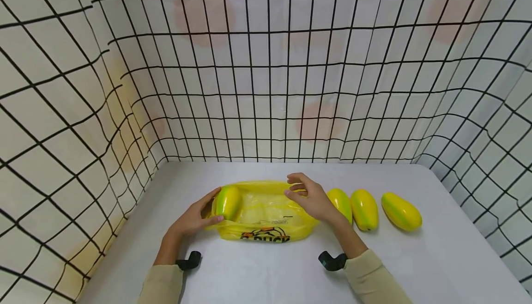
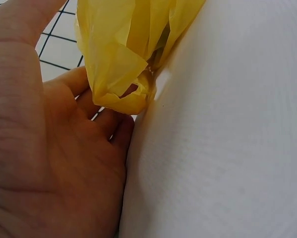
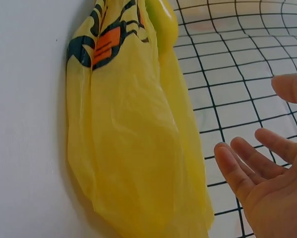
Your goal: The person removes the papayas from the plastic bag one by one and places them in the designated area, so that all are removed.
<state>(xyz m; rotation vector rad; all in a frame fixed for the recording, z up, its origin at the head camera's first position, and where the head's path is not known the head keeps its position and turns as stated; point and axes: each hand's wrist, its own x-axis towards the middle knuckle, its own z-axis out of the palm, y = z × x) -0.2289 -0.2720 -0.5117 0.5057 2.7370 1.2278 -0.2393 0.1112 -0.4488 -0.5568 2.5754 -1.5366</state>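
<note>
A yellow plastic bag (image 1: 266, 204) lies with its mouth wide apart, black and orange print on its near side. In its left end rests a glossy yellow-green fruit (image 1: 228, 203), elongated like a mango or papaya. My left hand (image 1: 193, 218) touches the bag's left end, thumb on the near side and fingers on the far side. In the left wrist view, a crumpled bag end (image 2: 121, 74) lies against its loosely bent fingers. My right hand (image 1: 313, 198) hovers over the bag's right end, fingers spread and holding nothing; the right wrist view shows it apart from the bag.
Right of the bag lie three similar fruits: one (image 1: 341, 204) partly behind the right forearm, a second (image 1: 365, 209) beside it, and a third (image 1: 401, 211) farther right. A black wire grid (image 1: 257, 82) encloses the white table (image 1: 257, 271) at the back and sides.
</note>
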